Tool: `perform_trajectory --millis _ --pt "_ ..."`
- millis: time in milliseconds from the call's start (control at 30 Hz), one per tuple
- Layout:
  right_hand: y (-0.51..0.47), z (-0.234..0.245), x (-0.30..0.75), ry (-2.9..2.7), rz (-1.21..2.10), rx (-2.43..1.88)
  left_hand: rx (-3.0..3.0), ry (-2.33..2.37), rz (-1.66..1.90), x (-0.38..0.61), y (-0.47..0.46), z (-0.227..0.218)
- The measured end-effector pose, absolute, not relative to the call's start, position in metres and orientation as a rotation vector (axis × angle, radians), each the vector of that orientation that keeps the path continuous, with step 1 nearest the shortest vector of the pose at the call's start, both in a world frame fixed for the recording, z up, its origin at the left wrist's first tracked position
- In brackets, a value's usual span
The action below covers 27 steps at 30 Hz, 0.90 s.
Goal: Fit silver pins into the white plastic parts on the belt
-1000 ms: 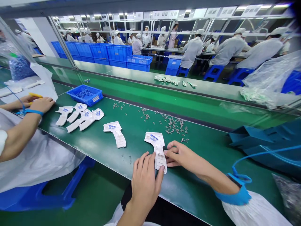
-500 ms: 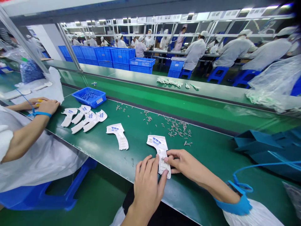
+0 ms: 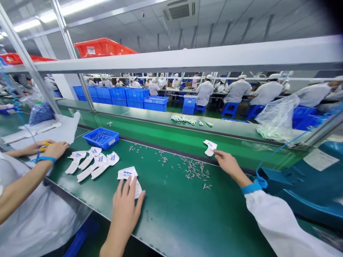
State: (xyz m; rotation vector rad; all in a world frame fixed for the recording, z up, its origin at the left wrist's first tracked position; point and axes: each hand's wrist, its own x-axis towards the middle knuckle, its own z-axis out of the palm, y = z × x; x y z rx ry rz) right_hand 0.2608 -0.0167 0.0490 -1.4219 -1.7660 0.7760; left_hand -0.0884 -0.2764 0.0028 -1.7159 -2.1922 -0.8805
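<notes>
White moulded plastic part [image 3: 210, 148], pistol-shaped with blue inserts, lies near the far edge of the green conveyor belt [image 3: 166, 221], at the end of the person's reach. Right hand [image 3: 229, 166] extends toward it, arm stretched forward and slightly inward, wrist straight, fingers [image 3: 218, 154] close together, tips at the part's edge. Touching or just beside it: cannot tell; no firm clamp shows. White sleeve [image 3: 278, 221] covers the forearm up to a blue wrist strap [image 3: 254, 188]. Second white part [image 3: 125, 173] lies on the near side of the belt, its narrow end under the left hand [image 3: 124, 214]. That hand is open, back upward, fingers spread apart and resting over the part, forearm rising from the bottom of the view. Small metal parts [image 3: 193, 169] lie scattered between the 2 hands. Farther left are a group of 4 white parts [image 3: 91, 162] and a blue plastic crate [image 3: 100, 138]. Co-worker's hand [image 3: 55, 150] rests at the left, closed around a yellow item [image 3: 44, 147].
</notes>
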Motion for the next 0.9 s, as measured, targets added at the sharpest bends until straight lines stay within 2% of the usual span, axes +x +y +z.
perform_trajectory --millis 167,433,633,900 --pt "-0.039 0.021 0.271 -2.228 0.617 -1.244 -1.931 -2.165 -0.729 -0.108 -0.273 -0.010" --pt "-0.041 0.004 0.292 -2.432 0.317 -1.325 -2.308 -1.954 -0.767 -0.057 -0.303 0.011" --pt "-0.048 0.003 0.304 -2.392 0.234 -1.529 -2.612 -1.800 -0.717 -0.004 -0.304 0.022" --pt "-0.067 0.009 0.319 -2.166 0.277 -1.785 -2.783 -1.837 -0.833 0.016 -0.293 0.036"
